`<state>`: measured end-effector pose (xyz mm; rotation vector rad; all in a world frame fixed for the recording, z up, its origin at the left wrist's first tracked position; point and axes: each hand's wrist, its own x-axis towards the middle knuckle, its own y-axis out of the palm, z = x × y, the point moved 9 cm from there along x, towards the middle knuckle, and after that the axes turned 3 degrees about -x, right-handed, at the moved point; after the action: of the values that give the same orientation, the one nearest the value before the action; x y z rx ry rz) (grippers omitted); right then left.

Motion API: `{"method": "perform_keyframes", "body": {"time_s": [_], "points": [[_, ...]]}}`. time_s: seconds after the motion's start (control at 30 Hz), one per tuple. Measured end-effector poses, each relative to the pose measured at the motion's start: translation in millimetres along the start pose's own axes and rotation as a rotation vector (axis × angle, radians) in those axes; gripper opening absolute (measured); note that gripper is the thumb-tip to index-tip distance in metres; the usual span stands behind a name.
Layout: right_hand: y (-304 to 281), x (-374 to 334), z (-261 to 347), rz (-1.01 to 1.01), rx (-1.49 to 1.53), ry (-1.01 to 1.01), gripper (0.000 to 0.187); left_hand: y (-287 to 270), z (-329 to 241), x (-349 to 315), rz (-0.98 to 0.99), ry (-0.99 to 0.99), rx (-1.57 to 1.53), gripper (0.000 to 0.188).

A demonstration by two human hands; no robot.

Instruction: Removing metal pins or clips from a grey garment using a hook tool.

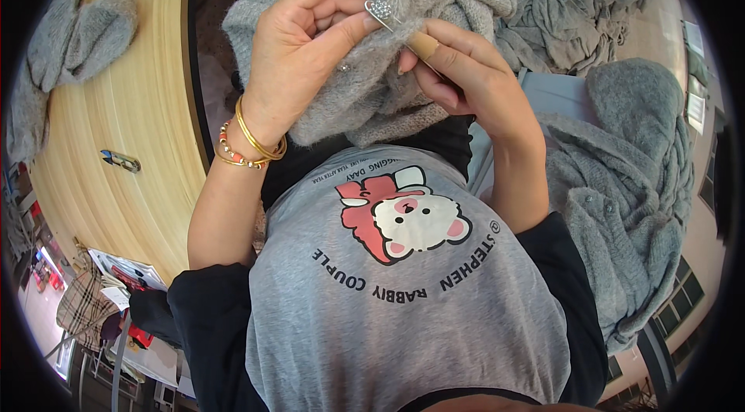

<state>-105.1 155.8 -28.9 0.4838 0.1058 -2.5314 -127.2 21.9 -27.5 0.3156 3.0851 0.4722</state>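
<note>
Grey bear-print shirt (310, 334) closest to us, and just beyond it bunches the grey knit garment (341, 105)! Left hand (303, 43) pinches a sparkly silver ornament (379, 10) over it; right hand (469, 74), thumb taped, closes in beside, its exact hold hidden. Wooden table (116, 117) at left, more knits (621, 210) right.

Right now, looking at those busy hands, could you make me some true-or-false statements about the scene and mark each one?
1. The left hand has a sparkly silver ornament in its grip. True.
2. Gold bracelets circle the right wrist. False: the gold bracelets are on the left wrist.
3. The right hand wears a tan band. True.
4. The fabric being handled is bright red. False: the fuzzy knit fabric is gray.
</note>
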Motion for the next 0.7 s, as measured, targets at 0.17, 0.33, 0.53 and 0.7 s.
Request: {"method": "perform_keyframes", "body": {"time_s": [0.17,0.33,0.53,0.7], "points": [[4,2,-7,0.042,0.108,0.117,0.031,2,1,3,0.090,-0.025,0.188,0.021],[6,5,-6,0.039,0.141,0.104,0.027,3,-3,3,0.097,0.000,0.167,0.020],[7,4,-10,0.112,0.258,0.134,0.024,6,-13,1,0.206,0.018,0.150,0.023],[12,5,-17,0.191,0.415,0.179,0.025,6,-12,2,0.258,0.002,0.106,0.022]]}}
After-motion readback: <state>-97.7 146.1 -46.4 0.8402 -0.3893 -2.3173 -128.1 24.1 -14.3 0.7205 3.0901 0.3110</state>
